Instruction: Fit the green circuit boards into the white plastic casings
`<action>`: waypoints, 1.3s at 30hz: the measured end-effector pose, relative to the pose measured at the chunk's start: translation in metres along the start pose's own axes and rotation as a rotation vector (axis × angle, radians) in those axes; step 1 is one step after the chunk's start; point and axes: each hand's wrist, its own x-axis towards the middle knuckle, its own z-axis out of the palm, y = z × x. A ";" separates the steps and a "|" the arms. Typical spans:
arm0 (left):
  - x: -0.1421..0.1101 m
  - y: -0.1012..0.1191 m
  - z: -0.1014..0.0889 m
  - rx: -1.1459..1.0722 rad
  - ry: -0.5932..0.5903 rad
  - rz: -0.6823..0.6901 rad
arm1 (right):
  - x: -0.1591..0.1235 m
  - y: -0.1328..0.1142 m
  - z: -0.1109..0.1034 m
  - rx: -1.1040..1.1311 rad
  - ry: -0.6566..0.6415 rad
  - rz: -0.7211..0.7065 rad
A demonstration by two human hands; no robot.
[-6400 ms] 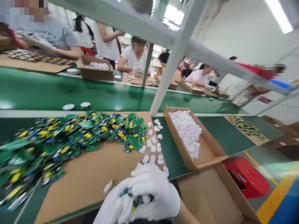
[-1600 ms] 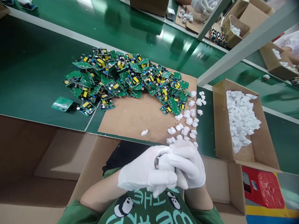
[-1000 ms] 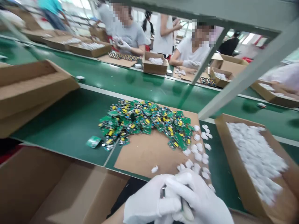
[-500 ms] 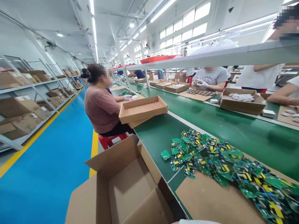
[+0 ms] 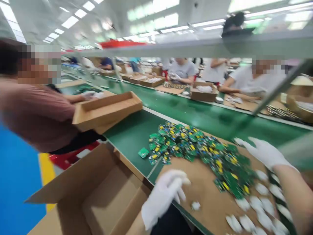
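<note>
My left hand [image 5: 165,194], in a white glove, hovers over the near edge of the bench with its fingers loosely bent and apart; nothing shows in it. Just right of it, a small white piece [image 5: 195,205] lies on the cardboard sheet [image 5: 188,176]. My right hand [image 5: 265,153], also gloved, reaches over the far right of the sheet, fingers spread and a little blurred. Between both hands spreads a heap of green circuit boards [image 5: 195,145] with yellow and blue parts. White rounded plastic pieces [image 5: 259,209] lie below my right hand.
An open cardboard box [image 5: 110,192] stands at the bench's left edge. Beyond it, a shallow cardboard tray [image 5: 107,109] rests beside a seated co-worker [image 5: 36,111]. A long shelf [image 5: 195,49] runs above the green bench, and a slanted post [image 5: 281,86] rises at right.
The view has swung right and down. Both my gloved hands now show, where before only a pale edge was visible at the bottom. White pieces have come into view.
</note>
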 end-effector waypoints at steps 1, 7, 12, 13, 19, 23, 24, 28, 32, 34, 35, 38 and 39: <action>0.005 0.001 -0.004 0.163 0.161 0.055 | -0.017 0.007 -0.015 -0.059 -0.035 0.071; 0.058 0.000 -0.018 1.057 0.454 0.581 | -0.123 -0.101 -0.049 -0.021 -0.169 0.229; 0.081 -0.013 -0.012 1.496 0.390 0.536 | -0.178 -0.215 -0.018 0.076 -0.316 0.293; 0.083 -0.013 -0.011 1.522 0.407 0.522 | -0.182 -0.225 -0.010 0.068 -0.319 0.321; 0.090 -0.006 -0.010 1.601 0.454 0.514 | -0.179 -0.218 -0.009 0.056 -0.272 0.335; 0.093 -0.005 -0.018 1.567 0.428 0.616 | -0.189 -0.182 -0.039 -0.048 -0.181 0.472; 0.092 -0.005 -0.020 1.538 0.430 0.645 | -0.192 -0.176 -0.044 -0.076 -0.184 0.496; 0.075 0.003 -0.014 1.322 0.438 0.726 | -0.198 -0.167 -0.044 -0.150 -0.288 0.523; 0.045 0.012 0.011 0.602 0.352 0.507 | -0.190 -0.175 -0.035 -0.123 -0.312 0.547; 0.029 0.014 0.025 0.116 0.274 0.223 | -0.184 -0.179 -0.038 0.051 -0.281 0.622; 0.022 0.015 0.031 -0.098 0.212 0.065 | -0.182 -0.181 -0.041 0.192 -0.259 0.696; 0.003 0.014 0.043 -0.480 -0.017 -0.304 | -0.180 -0.185 -0.052 0.704 -0.170 0.948; -0.002 0.014 0.046 -0.540 -0.077 -0.369 | -0.180 -0.186 -0.055 0.864 -0.155 0.994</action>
